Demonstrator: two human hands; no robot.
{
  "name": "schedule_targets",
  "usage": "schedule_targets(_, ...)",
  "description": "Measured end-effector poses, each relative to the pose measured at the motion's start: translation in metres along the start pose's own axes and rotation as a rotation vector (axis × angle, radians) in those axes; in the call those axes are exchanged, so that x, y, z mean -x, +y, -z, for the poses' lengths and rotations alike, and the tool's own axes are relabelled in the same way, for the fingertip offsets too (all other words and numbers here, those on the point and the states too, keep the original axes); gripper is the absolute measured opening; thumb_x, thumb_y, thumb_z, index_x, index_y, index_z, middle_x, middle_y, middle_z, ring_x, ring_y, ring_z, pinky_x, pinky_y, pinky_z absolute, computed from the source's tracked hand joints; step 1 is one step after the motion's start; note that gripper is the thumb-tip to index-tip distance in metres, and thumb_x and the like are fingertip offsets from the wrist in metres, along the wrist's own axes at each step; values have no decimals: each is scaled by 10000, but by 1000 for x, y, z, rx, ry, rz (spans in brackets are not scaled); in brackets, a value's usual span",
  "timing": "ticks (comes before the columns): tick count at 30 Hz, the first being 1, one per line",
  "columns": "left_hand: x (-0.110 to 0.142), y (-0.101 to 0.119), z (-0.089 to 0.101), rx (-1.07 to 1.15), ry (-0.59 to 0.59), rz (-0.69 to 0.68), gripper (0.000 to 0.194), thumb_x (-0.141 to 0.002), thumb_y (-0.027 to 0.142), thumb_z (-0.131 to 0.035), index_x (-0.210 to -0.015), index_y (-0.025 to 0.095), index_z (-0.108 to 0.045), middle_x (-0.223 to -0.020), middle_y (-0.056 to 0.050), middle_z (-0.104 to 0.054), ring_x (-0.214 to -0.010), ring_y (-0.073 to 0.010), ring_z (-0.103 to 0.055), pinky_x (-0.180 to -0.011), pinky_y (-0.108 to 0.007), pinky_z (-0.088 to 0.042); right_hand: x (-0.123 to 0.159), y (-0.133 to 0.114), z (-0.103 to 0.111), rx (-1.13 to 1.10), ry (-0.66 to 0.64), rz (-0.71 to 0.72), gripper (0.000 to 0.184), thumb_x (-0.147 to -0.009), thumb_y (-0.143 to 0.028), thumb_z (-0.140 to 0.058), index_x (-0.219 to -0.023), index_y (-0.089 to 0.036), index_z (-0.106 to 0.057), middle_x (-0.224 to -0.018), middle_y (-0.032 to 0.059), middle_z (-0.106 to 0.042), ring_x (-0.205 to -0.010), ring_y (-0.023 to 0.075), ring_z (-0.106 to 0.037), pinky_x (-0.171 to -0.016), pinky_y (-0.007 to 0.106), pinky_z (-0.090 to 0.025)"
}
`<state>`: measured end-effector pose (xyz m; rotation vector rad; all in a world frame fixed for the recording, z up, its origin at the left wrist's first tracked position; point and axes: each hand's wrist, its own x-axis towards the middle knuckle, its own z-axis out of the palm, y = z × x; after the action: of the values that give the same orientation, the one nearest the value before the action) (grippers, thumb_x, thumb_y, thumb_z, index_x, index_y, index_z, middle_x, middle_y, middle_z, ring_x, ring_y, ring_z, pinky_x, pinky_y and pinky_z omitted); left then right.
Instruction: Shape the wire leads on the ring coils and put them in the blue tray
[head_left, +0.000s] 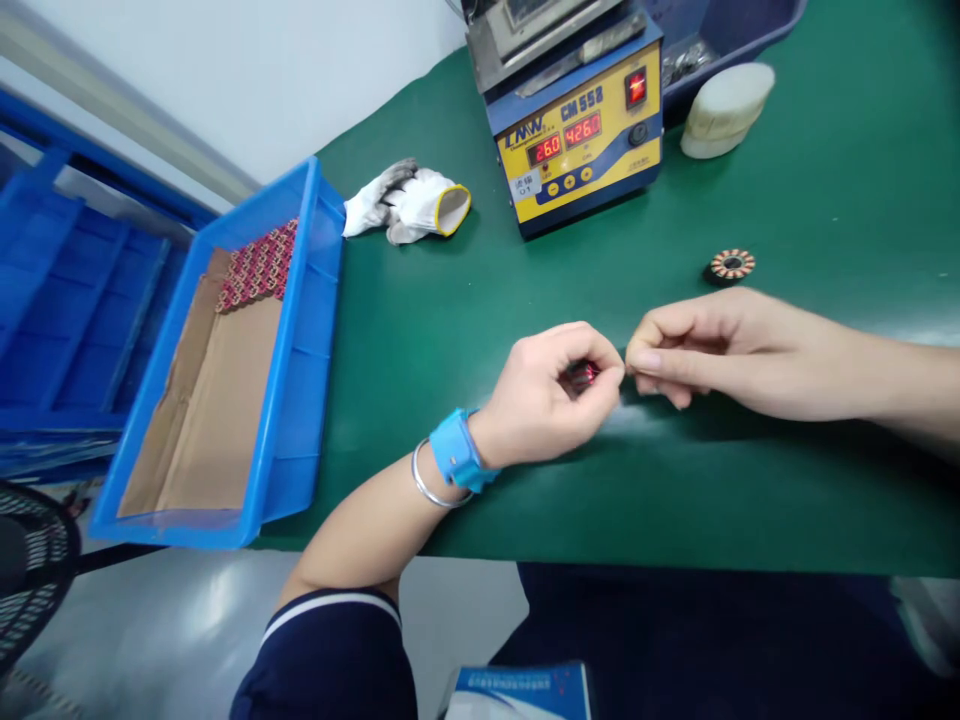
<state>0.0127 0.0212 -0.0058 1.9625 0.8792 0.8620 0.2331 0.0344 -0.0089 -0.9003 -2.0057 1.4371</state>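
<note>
My left hand (559, 390), with a blue watch and a silver bangle at its wrist, is closed around a small wound stator (585, 374). Only some shiny red wire of it shows between thumb and fingers. My right hand (697, 350) is pinched, its fingertips meeting those of the left hand; whatever lies in the pinch is too small to make out. Just beyond the right hand a round stator (732, 264) with copper-coloured windings and a dark centre sits on the green table (420, 330).
A yellow-fronted solder pot unit (585, 140) with lit red digits stands at the back. Near it are a cream sponge-like block (727, 110) and a dark bin (750, 30). White gloves (409, 200) lie left of it. A blue crate (300, 370) holds several red stators (261, 265) on cardboard.
</note>
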Motion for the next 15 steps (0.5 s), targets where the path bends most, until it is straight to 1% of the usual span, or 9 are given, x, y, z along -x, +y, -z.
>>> schedule_targets(2, -4, 2, 4, 285, -71, 322, 146, -890, 243, -663, -785, 144, -639, -737, -45, -684, -624, -104, -618, -518, -205, -510, 2, 5, 2, 353, 180, 277, 269, -977, -449, -658, -923, -189, -707, -739, 31, -695, -584, 149, -613, -535, 295, -476)
schedule_targets(3, -6, 2, 6, 396, -99, 442, 147, -880, 251, -677, -793, 138, -646, -733, -48, -692, -633, -110, -641, -499, -195, -511, 3, 8, 2, 547, 248, 425, 205, -979, -386, -662, -971, -187, -713, -812, 49, -726, -634, 163, -646, -567, 306, -492)
schedule_targets(5, -10, 1, 9, 542, -115, 569, 130, -854, 236, -701, -793, 130, -657, -729, -47, -699, -657, -115, -671, -482, -175, -510, 5, 12, 2, 867, 317, 663, 115, -989, -273, -640, -995, -186, -716, -913, 72, -766, -711, 186, -682, -611, 323, -506)
schedule_targets(7, -11, -1, 11, 621, -115, 611, 131, -821, 226, -738, -779, 128, -661, -730, -41, -700, -664, -111, -678, -472, -161, -503, 6, 15, 2, 1052, 345, 775, 111, -995, -200, -610, -991, -193, -720, -934, 64, -780, -735, 192, -683, -625, 332, -503)
schedule_targets(9, -12, -1, 12, 663, -126, 631, 176, -784, 249, -790, -771, 130, -660, -745, -39, -704, -676, -112, -683, -472, -159, -503, 7, 18, 3, 1121, 347, 807, 137, -1000, -188, -588, -995, -212, -723, -926, 43, -777, -722, 183, -659, -621, 336, -483)
schedule_targets(11, -12, -1, 12, 671, -142, 647, 232, -760, 292, -825, -778, 134, -656, -760, -41, -706, -691, -117, -687, -480, -164, -506, 8, 19, 4, 1117, 323, 780, 166, -1013, -206, -561, -1009, -245, -723, -953, 23, -776, -739, 176, -647, -634, 342, -464)
schedule_targets(13, -11, 1, 10, 630, -167, 647, 253, -781, 334, -809, -797, 138, -651, -763, -49, -705, -695, -125, -684, -488, -175, -505, 7, 18, 3, 1030, 285, 689, 188, -1023, -243, -539, -972, -271, -717, -921, 13, -767, -741, 170, -641, -640, 345, -448)
schedule_targets(14, -10, 1, 9, 575, -173, 618, 240, -810, 340, -779, -803, 140, -647, -759, -51, -701, -687, -125, -675, -496, -183, -504, 7, 16, 1, 945, 277, 619, 197, -1021, -265, -534, -929, -270, -707, -885, 16, -756, -726, 167, -635, -631, 342, -442)
schedule_targets(15, -8, 1, 8, 486, -160, 548, 213, -840, 326, -742, -802, 142, -642, -755, -50, -693, -675, -119, -657, -513, -192, -504, 5, 13, -1, 822, 273, 526, 209, -1016, -294, -535, -879, -260, -689, -835, 21, -736, -695, 162, -623, -613, 334, -440)
